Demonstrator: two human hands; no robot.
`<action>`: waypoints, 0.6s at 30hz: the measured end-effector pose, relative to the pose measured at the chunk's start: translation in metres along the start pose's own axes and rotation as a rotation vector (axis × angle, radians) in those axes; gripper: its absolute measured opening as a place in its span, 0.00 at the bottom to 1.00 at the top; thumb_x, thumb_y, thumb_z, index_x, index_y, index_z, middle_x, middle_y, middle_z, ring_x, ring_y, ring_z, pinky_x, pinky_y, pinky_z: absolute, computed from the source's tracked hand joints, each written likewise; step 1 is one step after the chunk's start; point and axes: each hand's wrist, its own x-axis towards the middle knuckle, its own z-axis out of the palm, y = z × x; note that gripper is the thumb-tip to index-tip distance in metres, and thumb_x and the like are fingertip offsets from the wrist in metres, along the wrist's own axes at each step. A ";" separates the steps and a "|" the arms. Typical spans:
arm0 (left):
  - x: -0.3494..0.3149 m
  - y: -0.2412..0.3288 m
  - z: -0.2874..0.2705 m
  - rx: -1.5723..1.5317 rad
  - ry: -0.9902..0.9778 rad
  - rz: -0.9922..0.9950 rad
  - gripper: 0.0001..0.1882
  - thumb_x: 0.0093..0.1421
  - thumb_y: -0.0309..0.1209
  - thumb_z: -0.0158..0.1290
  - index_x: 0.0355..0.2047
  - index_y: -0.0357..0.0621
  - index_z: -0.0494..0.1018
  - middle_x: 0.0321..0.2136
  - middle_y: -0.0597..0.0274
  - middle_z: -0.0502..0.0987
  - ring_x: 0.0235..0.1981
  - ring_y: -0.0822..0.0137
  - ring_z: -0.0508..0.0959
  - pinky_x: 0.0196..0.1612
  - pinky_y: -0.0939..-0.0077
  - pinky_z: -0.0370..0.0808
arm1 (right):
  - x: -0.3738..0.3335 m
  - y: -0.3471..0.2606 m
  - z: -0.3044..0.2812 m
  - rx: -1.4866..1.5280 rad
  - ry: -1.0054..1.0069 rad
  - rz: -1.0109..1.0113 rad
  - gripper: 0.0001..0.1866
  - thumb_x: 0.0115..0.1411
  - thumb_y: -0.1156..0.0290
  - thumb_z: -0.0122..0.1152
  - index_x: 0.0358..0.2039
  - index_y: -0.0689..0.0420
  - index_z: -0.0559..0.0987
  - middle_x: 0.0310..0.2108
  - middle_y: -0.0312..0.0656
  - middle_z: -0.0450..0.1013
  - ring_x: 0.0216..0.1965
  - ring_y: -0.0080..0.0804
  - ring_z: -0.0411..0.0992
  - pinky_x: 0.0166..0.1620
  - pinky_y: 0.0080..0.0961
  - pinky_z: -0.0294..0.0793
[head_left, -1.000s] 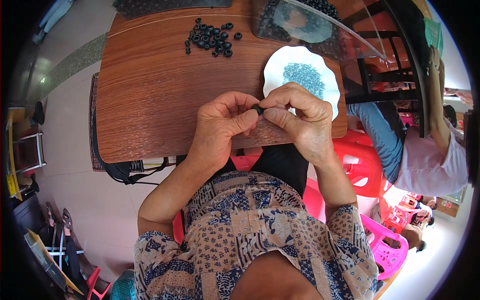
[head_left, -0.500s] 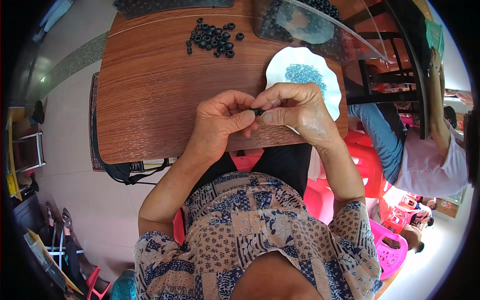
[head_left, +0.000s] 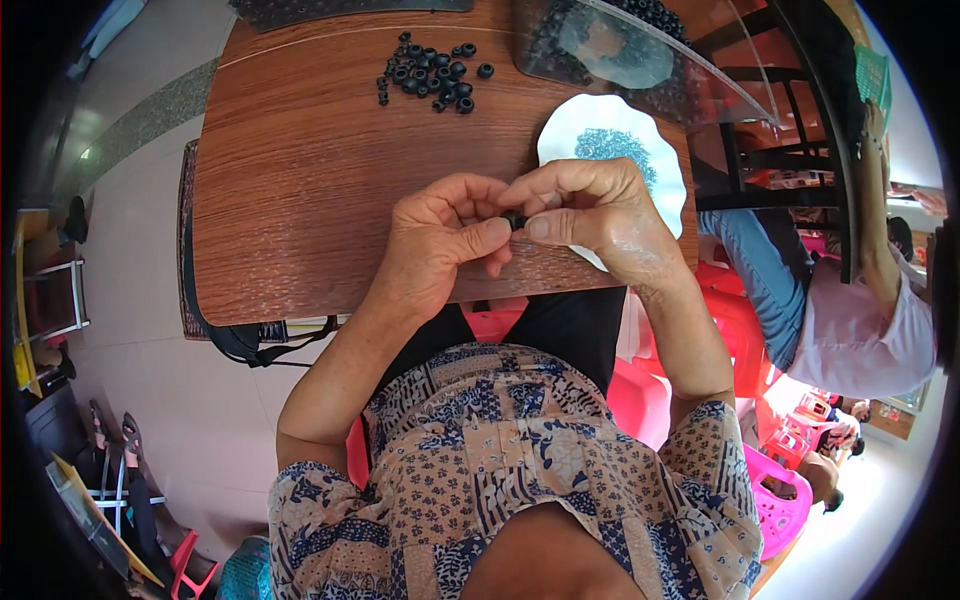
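Observation:
Above the table's near edge, my left hand point(head_left: 432, 238) pinches a small round black part point(head_left: 514, 219) between thumb and fingers. Facing it, my right hand point(head_left: 612, 218) has thumb and forefinger closed at the part's right side. Whether the right fingertips hold a tiny piece of their own is too small to tell. Partly behind my right hand lies a white scalloped plate point(head_left: 665, 150), with a heap of tiny bluish, glassy-looking bits point(head_left: 612, 146) on it. Farther back is a loose pile of black rounded parts point(head_left: 430, 75) in different sizes, some showing holes.
A clear plastic bin point(head_left: 690, 55) of black parts stands at the table's point(head_left: 290, 200) back right. Another dark-filled tray point(head_left: 340, 10) is at the far edge. Black metal bars point(head_left: 790, 160) and a person in jeans point(head_left: 765, 290) are on the right; red stools point(head_left: 725, 320) stand nearby.
Both hands stay together at the black part, with slight finger movement. The right fingers have shifted a little to the left. The whole view has moved slightly.

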 end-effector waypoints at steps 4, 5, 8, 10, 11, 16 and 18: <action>0.001 0.002 0.004 -0.031 -0.013 0.025 0.20 0.52 0.16 0.55 0.46 0.32 0.66 0.27 0.58 0.76 0.21 0.74 0.75 0.23 0.85 0.74 | 0.003 0.002 -0.003 -0.112 -0.068 -0.025 0.14 0.43 0.86 0.61 0.34 0.63 0.81 0.28 0.38 0.76 0.30 0.21 0.72 0.36 0.17 0.72; 0.000 0.003 0.003 -0.008 -0.009 0.019 0.23 0.51 0.16 0.55 0.48 0.31 0.65 0.26 0.58 0.76 0.21 0.73 0.75 0.23 0.85 0.74 | 0.004 0.002 -0.003 -0.111 -0.069 -0.023 0.14 0.43 0.86 0.61 0.34 0.63 0.81 0.28 0.38 0.76 0.30 0.21 0.72 0.36 0.17 0.72; 0.000 0.003 0.001 0.019 -0.015 0.018 0.26 0.50 0.15 0.56 0.50 0.31 0.63 0.26 0.58 0.75 0.21 0.73 0.75 0.23 0.85 0.74 | 0.006 0.001 -0.003 -0.095 -0.122 0.002 0.15 0.43 0.87 0.59 0.34 0.63 0.81 0.28 0.37 0.76 0.30 0.21 0.72 0.37 0.17 0.71; 0.000 0.003 -0.001 0.023 -0.024 0.023 0.26 0.50 0.16 0.56 0.50 0.31 0.62 0.25 0.58 0.75 0.21 0.73 0.75 0.23 0.85 0.74 | 0.008 -0.002 -0.001 -0.073 -0.140 0.025 0.14 0.43 0.88 0.59 0.33 0.64 0.81 0.27 0.37 0.75 0.30 0.21 0.71 0.36 0.17 0.70; 0.000 0.004 -0.001 -0.006 -0.035 0.014 0.26 0.50 0.16 0.56 0.50 0.30 0.62 0.25 0.58 0.75 0.21 0.73 0.75 0.23 0.85 0.74 | 0.008 -0.004 -0.002 -0.072 -0.141 0.025 0.14 0.43 0.88 0.59 0.33 0.64 0.81 0.27 0.37 0.75 0.30 0.21 0.71 0.36 0.17 0.70; 0.000 0.006 -0.003 -0.068 -0.072 0.007 0.27 0.49 0.15 0.56 0.51 0.30 0.62 0.25 0.58 0.75 0.20 0.73 0.75 0.22 0.84 0.74 | 0.011 -0.002 0.001 -0.092 -0.190 -0.010 0.12 0.42 0.89 0.57 0.29 0.65 0.79 0.25 0.36 0.74 0.31 0.20 0.71 0.36 0.17 0.70; -0.001 0.005 -0.002 -0.108 -0.074 0.021 0.27 0.49 0.15 0.56 0.51 0.30 0.62 0.25 0.58 0.75 0.19 0.72 0.75 0.21 0.84 0.74 | 0.009 -0.001 0.004 -0.089 -0.180 -0.003 0.12 0.42 0.90 0.56 0.29 0.65 0.79 0.25 0.36 0.74 0.31 0.20 0.71 0.36 0.17 0.70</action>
